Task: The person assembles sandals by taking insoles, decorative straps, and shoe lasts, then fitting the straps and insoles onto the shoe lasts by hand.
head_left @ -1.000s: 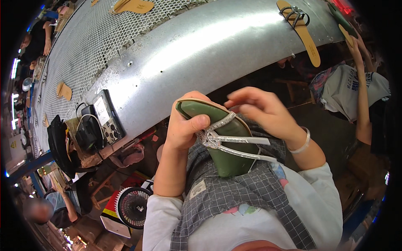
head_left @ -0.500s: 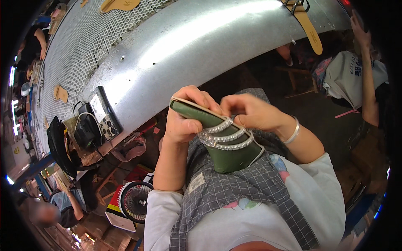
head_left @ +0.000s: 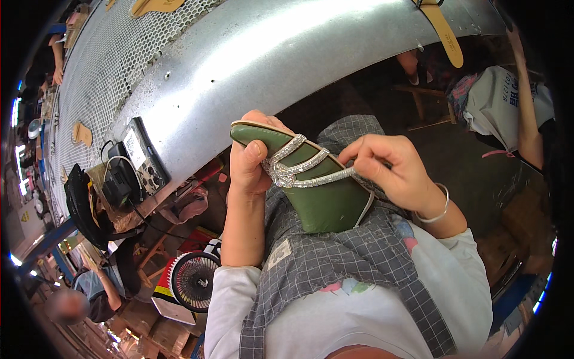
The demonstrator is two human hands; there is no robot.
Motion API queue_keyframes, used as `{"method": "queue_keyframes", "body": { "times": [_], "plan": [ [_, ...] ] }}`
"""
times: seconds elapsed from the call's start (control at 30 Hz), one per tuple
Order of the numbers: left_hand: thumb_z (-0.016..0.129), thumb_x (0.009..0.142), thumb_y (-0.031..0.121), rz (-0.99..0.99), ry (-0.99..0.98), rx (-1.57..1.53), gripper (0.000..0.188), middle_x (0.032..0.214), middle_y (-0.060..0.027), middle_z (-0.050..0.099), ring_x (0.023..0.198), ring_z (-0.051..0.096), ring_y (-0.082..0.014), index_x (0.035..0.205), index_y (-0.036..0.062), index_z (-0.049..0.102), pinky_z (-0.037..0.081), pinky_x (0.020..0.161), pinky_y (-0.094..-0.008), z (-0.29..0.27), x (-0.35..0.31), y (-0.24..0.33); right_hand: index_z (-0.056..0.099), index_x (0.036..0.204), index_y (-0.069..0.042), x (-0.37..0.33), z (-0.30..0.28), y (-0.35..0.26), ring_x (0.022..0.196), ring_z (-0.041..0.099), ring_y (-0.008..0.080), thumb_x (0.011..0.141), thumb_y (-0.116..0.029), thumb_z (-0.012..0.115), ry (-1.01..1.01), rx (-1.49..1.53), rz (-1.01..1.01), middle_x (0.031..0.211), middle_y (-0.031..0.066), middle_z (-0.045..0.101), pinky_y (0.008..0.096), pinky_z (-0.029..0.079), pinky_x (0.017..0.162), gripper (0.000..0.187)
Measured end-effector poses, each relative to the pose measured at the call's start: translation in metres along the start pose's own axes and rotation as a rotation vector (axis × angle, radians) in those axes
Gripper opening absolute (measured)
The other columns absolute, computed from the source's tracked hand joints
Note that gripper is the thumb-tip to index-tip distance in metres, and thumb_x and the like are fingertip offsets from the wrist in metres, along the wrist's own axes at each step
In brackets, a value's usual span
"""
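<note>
A green shoe last (head_left: 323, 209) rests against my checked apron (head_left: 335, 257), with a tan insole (head_left: 269, 125) along its upper side. Several rhinestone straps (head_left: 311, 166) cross it, joining in a cluster near my left thumb. My left hand (head_left: 248, 161) is closed around the toe end, thumb on the near side, other fingers partly hidden behind. At the other end, my right hand (head_left: 388, 167) has its thumb and forefinger pinched at the end of the lowest strap, beside the insole edge. A thin light strap (head_left: 365, 209) hangs at the last's right side.
A metal bench (head_left: 239, 72) with a perforated belt (head_left: 119, 66) curves ahead; tan insoles (head_left: 156, 6) lie on it. A phone (head_left: 146, 155) and black charger (head_left: 122, 182) sit at its left edge, above a small fan (head_left: 194, 281). Co-workers are at left and right.
The shoe last has tipped and turned, showing more of its side. My right hand has moved right and down, from the middle of the insole edge to the lowest strap's end.
</note>
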State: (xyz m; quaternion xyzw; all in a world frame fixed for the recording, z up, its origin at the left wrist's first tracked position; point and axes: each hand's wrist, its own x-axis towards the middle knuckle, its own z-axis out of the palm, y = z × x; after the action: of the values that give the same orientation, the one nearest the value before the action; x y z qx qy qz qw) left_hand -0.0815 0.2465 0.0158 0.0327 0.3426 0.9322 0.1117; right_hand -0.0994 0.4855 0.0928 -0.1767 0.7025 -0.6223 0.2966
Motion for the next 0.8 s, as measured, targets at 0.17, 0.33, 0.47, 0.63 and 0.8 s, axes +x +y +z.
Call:
{"method": "queue_keyframes", "body": {
  "times": [0.17,0.33,0.47,0.63,0.8],
  "plan": [
    [0.072,0.076,0.034,0.043,-0.073,-0.075,0.038,0.091,-0.0076,0.056,0.089,0.058,-0.0261,0.095,0.0097,0.05,0.05,0.078,-0.0362,-0.001,-0.001,0.0,0.054,0.082,0.0,0.017,0.005,0.029,0.076,0.054,0.0097,0.084,-0.02,0.063,-0.119,0.316,0.044,0.088,0.0089,0.06,0.0214,0.044,0.067,0.022],
    [0.078,0.07,0.024,0.149,-0.31,-0.312,0.039,0.086,-0.0119,0.059,0.085,0.062,-0.0297,0.092,0.0045,0.053,0.054,0.074,-0.0367,0.014,0.015,-0.014,0.051,0.108,-0.002,0.024,0.04,0.07,0.092,0.052,0.011,0.074,-0.04,0.073,-0.436,0.895,0.373,0.1,0.0064,0.056,0.0236,0.044,0.075,0.056],
    [0.076,0.072,0.025,0.149,-0.103,-0.216,0.038,0.086,-0.0114,0.059,0.084,0.062,-0.0308,0.092,0.0038,0.052,0.054,0.071,-0.0356,0.02,0.008,-0.003,0.053,0.108,0.0,0.031,0.03,0.064,0.082,0.055,0.01,0.081,-0.027,0.068,-0.155,0.529,0.366,0.089,0.0053,0.059,0.0232,0.045,0.071,0.041],
    [0.062,0.084,0.025,0.198,0.648,-0.015,0.032,0.095,-0.0125,0.062,0.082,0.063,-0.0244,0.104,0.0018,0.053,0.053,0.075,-0.0384,0.02,-0.006,0.035,0.054,0.107,-0.003,0.022,0.002,0.02,0.08,0.052,0.0132,0.074,-0.016,0.069,0.257,-0.193,-0.148,0.09,0.0061,0.055,0.0252,0.042,0.069,0.038],
    [0.056,0.087,0.038,0.381,0.685,0.074,0.039,0.097,-0.0095,0.063,0.087,0.062,-0.0232,0.104,0.0023,0.055,0.052,0.078,-0.0389,0.032,0.024,0.058,0.047,0.124,-0.006,0.038,0.034,-0.016,0.095,0.048,0.0344,0.057,-0.011,0.079,0.343,-0.92,-0.45,0.108,0.0163,0.048,0.0399,0.043,0.081,0.074]
  ]
}}
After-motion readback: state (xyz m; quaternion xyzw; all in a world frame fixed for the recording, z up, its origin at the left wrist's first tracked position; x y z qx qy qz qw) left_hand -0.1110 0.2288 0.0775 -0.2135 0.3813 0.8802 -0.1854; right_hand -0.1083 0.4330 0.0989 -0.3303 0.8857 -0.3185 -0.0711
